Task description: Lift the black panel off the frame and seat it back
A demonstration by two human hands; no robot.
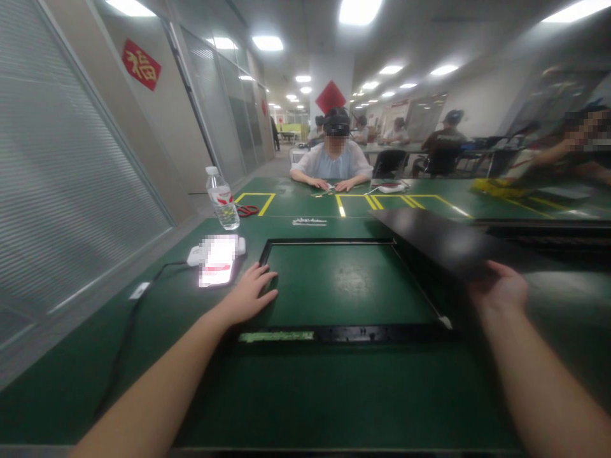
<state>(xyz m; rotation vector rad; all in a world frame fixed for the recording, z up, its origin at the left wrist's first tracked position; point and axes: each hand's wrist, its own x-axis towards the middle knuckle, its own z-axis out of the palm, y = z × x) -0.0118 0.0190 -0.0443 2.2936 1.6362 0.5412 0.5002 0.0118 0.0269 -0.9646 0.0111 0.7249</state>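
A black rectangular frame (382, 334) lies flat on the green table, its near bar carrying a light green strip (277, 336). My left hand (249, 294) rests over the frame's left side with its fingers spread. To the right, my right hand (505, 291) grips a thin dark flat panel (439, 240) by its near edge. The panel is tilted, held above the table just beyond the frame's right side, and slightly blurred. A small pale piece (445, 322) sits at the frame's near right corner.
A water bottle (223, 200), red-handled scissors (248, 210) and a lit phone (218, 261) stand or lie at the left, with a black cable (126, 331). Small white pieces (309, 222) lie behind the frame. Across the table (344, 401) sits a person (331, 159) wearing a headset.
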